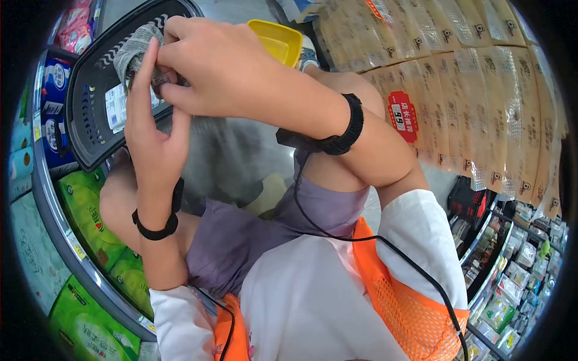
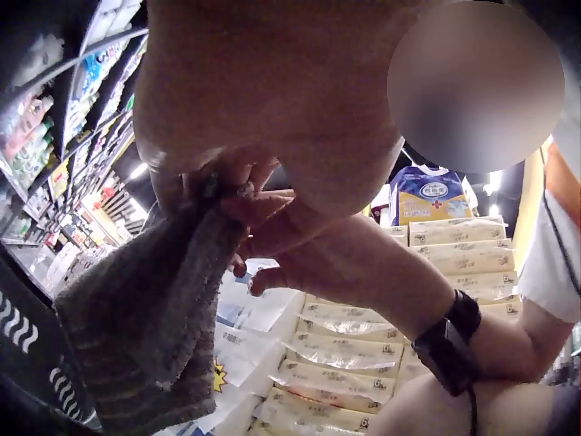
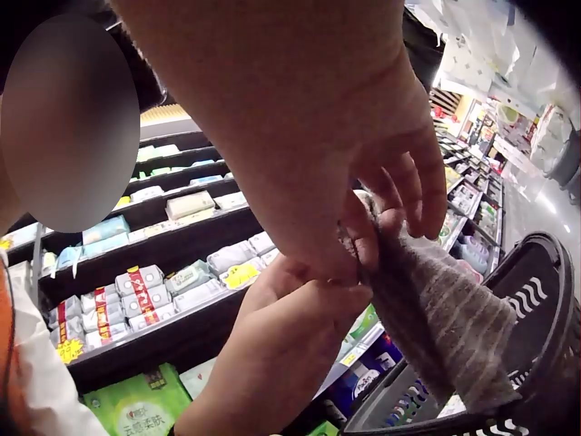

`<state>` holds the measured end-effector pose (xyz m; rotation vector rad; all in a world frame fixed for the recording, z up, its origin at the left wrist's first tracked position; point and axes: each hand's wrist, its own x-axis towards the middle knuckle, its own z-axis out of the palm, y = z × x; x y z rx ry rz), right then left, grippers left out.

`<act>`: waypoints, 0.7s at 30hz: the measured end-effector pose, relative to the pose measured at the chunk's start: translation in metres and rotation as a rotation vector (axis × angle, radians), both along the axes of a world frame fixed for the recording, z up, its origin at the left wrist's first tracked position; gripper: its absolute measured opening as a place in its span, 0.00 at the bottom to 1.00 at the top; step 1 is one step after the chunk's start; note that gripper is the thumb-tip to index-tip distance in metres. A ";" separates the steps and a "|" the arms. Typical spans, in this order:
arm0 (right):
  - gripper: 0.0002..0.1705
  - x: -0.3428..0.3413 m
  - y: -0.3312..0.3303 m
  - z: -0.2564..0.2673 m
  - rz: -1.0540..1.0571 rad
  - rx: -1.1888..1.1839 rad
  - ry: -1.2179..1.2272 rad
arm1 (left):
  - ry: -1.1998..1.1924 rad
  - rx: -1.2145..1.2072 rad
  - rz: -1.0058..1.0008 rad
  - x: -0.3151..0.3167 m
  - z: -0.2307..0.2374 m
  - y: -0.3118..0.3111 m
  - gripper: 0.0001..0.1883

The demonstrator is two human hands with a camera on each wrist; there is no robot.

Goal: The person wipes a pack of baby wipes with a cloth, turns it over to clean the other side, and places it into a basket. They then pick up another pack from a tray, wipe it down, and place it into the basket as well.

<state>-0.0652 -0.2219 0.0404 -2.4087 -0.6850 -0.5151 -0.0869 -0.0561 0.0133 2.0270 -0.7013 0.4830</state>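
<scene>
A grey striped cloth [image 1: 139, 51] hangs from both hands over a black basket [image 1: 84, 150]. My left hand [image 1: 158, 147], with its fingers pointing away from me, pinches the gathered upper end of the cloth [image 2: 154, 318]. Coming across from the right, my right hand [image 1: 223, 66] grips the same end between thumb and fingers. The two hands meet there, as the left hand [image 3: 272, 327] in the right wrist view also shows. Folds of the cloth [image 3: 454, 318] drop loosely below the fingers. Some of the fingertips are hidden behind the hands.
A white labelled packet [image 1: 114, 108] lies in the basket. Shelves with green packs [image 1: 90, 210] run along my left side. Stacked clear-wrapped tan packs [image 1: 445, 102] stand on the right, and a yellow container [image 1: 280, 39] sits beyond my right forearm. My bent knees are close below.
</scene>
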 end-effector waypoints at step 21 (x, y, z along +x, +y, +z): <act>0.11 0.015 -0.015 0.036 0.160 0.691 0.938 | 0.510 -0.294 0.074 0.112 0.079 0.119 0.27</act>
